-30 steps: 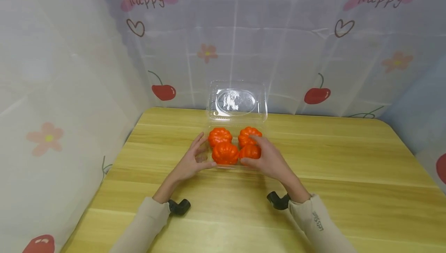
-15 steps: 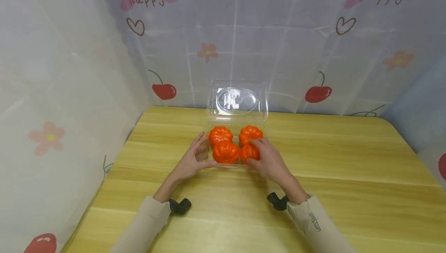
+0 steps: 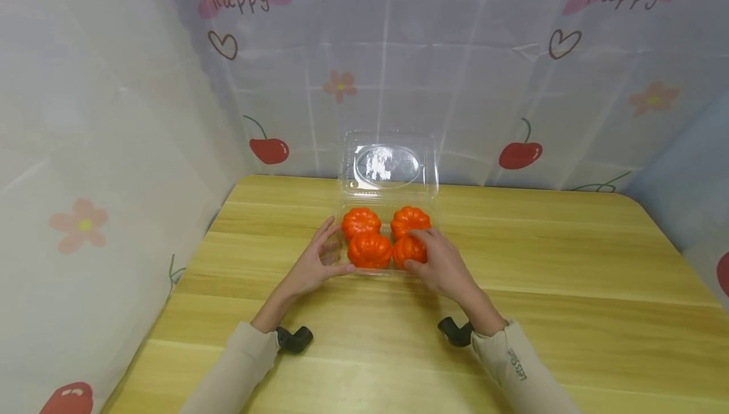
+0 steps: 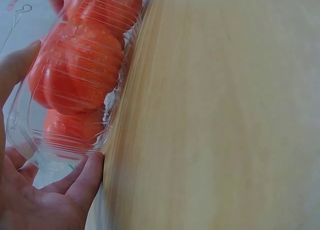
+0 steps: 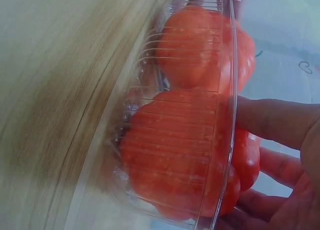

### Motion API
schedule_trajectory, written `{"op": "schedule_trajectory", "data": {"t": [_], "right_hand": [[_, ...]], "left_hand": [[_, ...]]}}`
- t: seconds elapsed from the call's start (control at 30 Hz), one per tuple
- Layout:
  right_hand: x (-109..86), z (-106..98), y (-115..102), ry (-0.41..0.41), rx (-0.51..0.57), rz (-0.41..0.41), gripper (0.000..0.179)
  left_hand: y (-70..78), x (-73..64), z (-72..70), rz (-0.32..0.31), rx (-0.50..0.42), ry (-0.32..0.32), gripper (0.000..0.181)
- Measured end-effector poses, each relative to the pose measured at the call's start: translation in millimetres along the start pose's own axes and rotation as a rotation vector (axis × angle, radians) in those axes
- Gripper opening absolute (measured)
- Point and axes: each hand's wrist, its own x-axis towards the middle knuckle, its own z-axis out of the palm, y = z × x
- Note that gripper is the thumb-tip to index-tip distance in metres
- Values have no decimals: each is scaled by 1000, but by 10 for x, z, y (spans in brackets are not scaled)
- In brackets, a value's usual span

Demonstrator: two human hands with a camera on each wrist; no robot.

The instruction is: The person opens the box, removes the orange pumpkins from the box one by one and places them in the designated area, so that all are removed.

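Looking at a left hand point(image 3: 308, 267) spread loosely apart, straddling the corner of a clear box point(image 3: 378, 272), thumb at the near rim and fingers along the side wall. Seems more like bracing than gripping tbh, probably to stop any sliding on the bench point(image 3: 370, 351). Also seeing a right hand point(image 3: 447, 267) clamped on the near right pumpkin point(image 3: 407, 249), with thumb on the near side and fingers curled over the far side. Likely reaching in from above to avoid bumping the neighbours. Can't tell for sure about resting on the base versus being lifted slightly.

On to the box itself: counting four orange pumpkins, all inside, packed two by two. Got the near left pumpkin point(image 3: 369, 250) between the two hands, just beside the gripped one. Also got the back left pumpkin point(image 3: 361, 221) just inward of the left fingertips, and the back right pumpkin point(image 3: 411, 219) just beyond the right hand's fingers. Not much spare room by the look of the wrist views, orange close behind the ribbed walls. Noticing the lid point(image 3: 389, 166) too, tilted up beyond both hands in front of a patterned sheet point(image 3: 416, 78), probably raised for easy access from above.
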Motion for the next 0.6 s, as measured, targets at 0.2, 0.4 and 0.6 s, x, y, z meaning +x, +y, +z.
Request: {"op": "schedule_trajectory", "data": {"t": [0.2,0.4,0.6], "right_hand": [[-21,-11,1,15,30,-8,56],[-82,-50,12,16,78,29,64],[-131,-95,14,51,83,-20,55]], "left_hand": [[11,-7,1,19,-16,-9,98],[2,-23,21,7,-22,-14,101],[8,-13,14,-19,-12,-4,104]]}}
